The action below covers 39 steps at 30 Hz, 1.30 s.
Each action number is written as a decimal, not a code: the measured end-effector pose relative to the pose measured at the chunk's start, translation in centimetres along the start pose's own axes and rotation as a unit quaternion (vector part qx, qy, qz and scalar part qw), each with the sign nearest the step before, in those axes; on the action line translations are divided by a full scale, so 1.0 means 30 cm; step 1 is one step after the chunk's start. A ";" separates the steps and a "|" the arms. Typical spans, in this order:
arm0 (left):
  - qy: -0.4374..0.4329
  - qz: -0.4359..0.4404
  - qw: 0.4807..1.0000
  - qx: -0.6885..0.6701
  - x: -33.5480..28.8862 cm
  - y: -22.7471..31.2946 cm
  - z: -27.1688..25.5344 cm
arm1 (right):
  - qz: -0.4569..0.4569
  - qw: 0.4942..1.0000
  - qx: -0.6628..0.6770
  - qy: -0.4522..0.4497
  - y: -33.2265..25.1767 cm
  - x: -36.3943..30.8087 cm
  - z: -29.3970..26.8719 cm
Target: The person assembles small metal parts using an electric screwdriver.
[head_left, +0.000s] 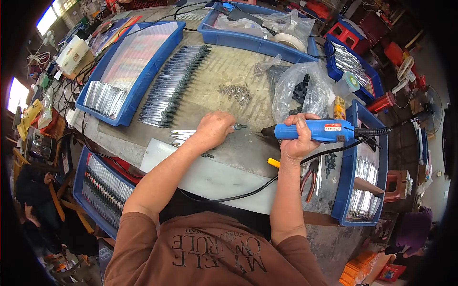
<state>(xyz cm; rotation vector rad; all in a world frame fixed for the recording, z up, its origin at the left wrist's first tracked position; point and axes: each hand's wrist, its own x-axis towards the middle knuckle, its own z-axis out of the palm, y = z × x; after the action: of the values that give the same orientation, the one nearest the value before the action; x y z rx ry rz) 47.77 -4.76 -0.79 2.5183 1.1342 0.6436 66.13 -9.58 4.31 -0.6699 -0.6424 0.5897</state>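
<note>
Flanking both hands — blue trays (pixel 125 112), screw pile (pixel 235 92), plastic bag (pixel 305 86).

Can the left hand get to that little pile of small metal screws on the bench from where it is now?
Probably yes: bare bench lies between the left hand and the pile of small metal screws, with nothing between.

A worn grey bench (pixel 248 152) carries blue trays (pixel 131 90) along its left, far and right edges. Directly on its top lie a long row of silver, dark-tipped pieces (pixel 174 86), a small heap of screws (pixel 234 91), clear plastic bags (pixel 300 88), red-handled pliers (pixel 310 178) and a white sheet (pixel 210 178) at the near edge.
</note>
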 end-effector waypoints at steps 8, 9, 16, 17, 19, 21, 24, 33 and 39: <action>-0.046 -0.129 0.989 -0.055 0.017 0.028 -0.025 | 0.011 1.000 -0.007 -0.022 0.009 -0.020 0.033; -0.046 -0.128 0.989 -0.058 0.019 0.033 -0.025 | 0.011 0.999 -0.008 -0.033 0.011 -0.023 0.043; -0.048 -0.145 0.986 -0.070 0.019 0.026 -0.021 | 0.029 0.997 -0.023 -0.073 0.047 -0.036 0.117; -0.047 -0.145 0.986 -0.072 0.019 0.022 -0.018 | 0.026 0.995 -0.031 -0.088 0.052 -0.036 0.124; -0.044 -0.148 0.985 -0.076 0.017 0.019 -0.020 | 0.037 0.995 -0.037 -0.090 0.062 -0.041 0.141; -0.043 -0.147 0.985 -0.080 0.019 0.024 -0.020 | 0.035 0.995 -0.046 -0.086 0.064 -0.044 0.152; -0.030 -0.146 0.985 -0.084 0.016 0.025 -0.020 | 0.038 0.994 -0.049 -0.089 0.069 -0.045 0.152; -0.018 -0.117 0.990 -0.072 0.010 0.022 -0.006 | 0.040 0.991 -0.069 -0.105 0.079 -0.043 0.147; -0.023 -0.120 0.991 -0.059 0.007 0.024 -0.009 | 0.036 0.994 -0.046 -0.098 0.078 -0.047 0.155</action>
<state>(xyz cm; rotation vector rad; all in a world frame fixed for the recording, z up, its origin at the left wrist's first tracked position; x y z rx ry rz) 48.22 -5.03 -0.19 2.2416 1.3156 0.5675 61.30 -7.29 4.99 -0.7290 -0.8338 0.7026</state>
